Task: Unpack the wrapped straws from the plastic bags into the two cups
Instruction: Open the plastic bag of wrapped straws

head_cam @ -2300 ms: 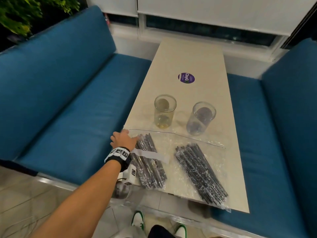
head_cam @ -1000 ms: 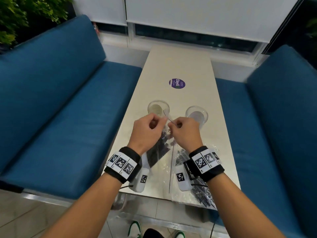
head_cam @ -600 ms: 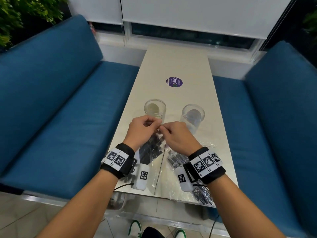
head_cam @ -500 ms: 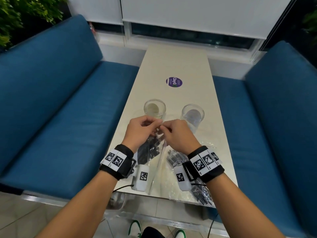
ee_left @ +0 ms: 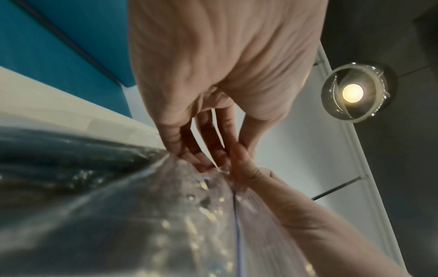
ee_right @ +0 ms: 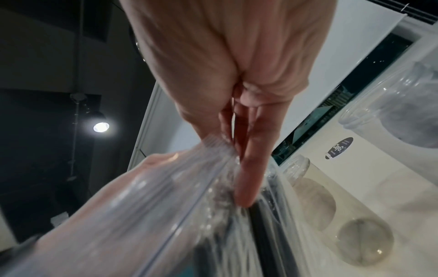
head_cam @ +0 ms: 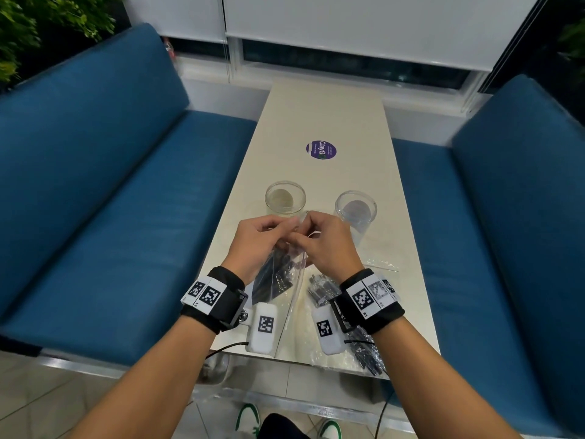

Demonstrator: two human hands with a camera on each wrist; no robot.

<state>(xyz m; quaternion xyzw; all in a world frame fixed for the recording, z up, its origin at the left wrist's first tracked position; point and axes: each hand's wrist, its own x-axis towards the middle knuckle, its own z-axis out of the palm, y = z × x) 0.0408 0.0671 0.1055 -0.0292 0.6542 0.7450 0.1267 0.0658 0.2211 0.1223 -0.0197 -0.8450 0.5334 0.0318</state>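
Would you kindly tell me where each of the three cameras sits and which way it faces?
Head: above, looking down the beige table at two clear plastic cups; both forearms show.
Left wrist: under the left hand, looking up along its fingers at the clear plastic bag of black wrapped straws.
Right wrist: under the right hand, facing the cups.
All three share the bag top, pinched by both hands.

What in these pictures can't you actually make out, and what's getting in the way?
- Head view: whether the held bag is open yet; the left hand and right hand cover its top edge.
- Head view: the second bag of straws, partly covered by the right wrist strap.
- Left wrist view: the straws in the bag are a dark blur.
- Head view: the small print on the purple sticker is too small.
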